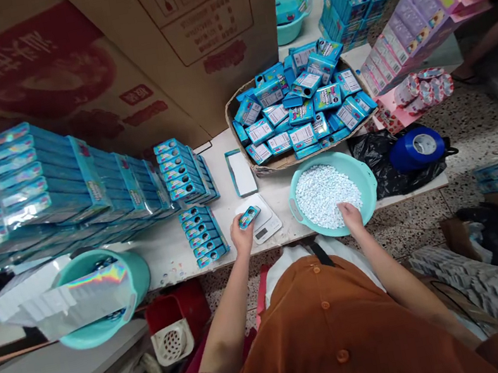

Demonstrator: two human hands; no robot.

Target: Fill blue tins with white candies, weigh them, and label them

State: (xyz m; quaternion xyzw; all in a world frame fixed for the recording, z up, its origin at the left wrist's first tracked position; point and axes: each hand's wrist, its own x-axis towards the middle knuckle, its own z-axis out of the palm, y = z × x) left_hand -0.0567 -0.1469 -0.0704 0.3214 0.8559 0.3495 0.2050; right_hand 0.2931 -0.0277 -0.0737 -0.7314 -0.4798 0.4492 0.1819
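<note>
My left hand (241, 234) is closed on a small blue box (249, 216), held over the near left part of a white digital scale (266, 225). My right hand (350, 216) reaches into the near right side of a turquoise basin (365, 182) full of small white pieces (324, 192). Its fingertips touch the pieces, and whether they pinch any is too small to tell. Behind the basin stands a cardboard carton (274, 168) heaped with blue boxes (302, 135). A blue tray with a white inside (243, 173) lies behind the scale.
Stacked blue boxes (186, 172) line the table (167, 271) at the left, beside a second turquoise basin (136, 274). A blue tape roll (415, 147) rests on a black bag (369, 155) at the right. Large cardboard boxes (185, 43) stand behind; pink cartons (412, 16) rise at the back right.
</note>
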